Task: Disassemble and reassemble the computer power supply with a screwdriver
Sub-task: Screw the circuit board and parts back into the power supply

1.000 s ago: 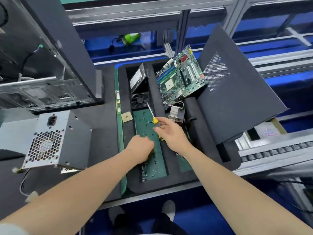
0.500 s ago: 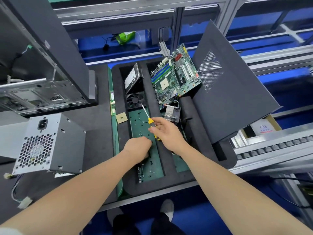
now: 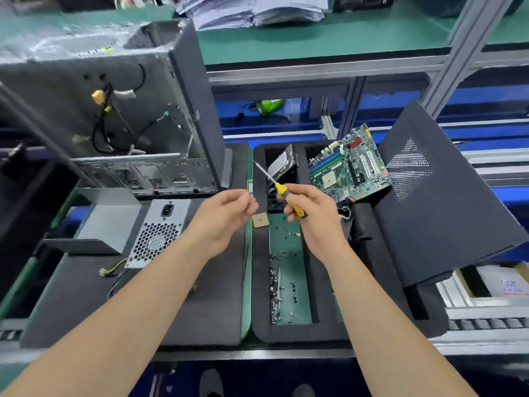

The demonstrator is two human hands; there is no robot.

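The grey power supply point(image 3: 169, 222), with a honeycomb fan grille and a power socket, lies on the black mat point(image 3: 200, 305) at the left, its cables trailing toward me. My right hand point(image 3: 315, 222) grips the yellow and black screwdriver point(image 3: 286, 196), shaft pointing up and left. My left hand point(image 3: 226, 216) is raised beside it, fingertips pinching something small that looks like a screw; it is blurred. Both hands hover above the mat and the green screw compartment point(image 3: 297, 247), which holds several loose screws.
The open computer case point(image 3: 128, 124) stands behind the power supply. The foam tray point(image 3: 260, 325) also holds a hard drive point(image 3: 282, 161), a fan, a motherboard point(image 3: 349, 167) and a small chip point(image 3: 260, 222). The dark side panel point(image 3: 438, 202) leans at the right.
Both hands lifted out of the screw compartment. My left hand came up with its fingertips pinched. The screwdriver rose with my right hand. The view tilted upward.
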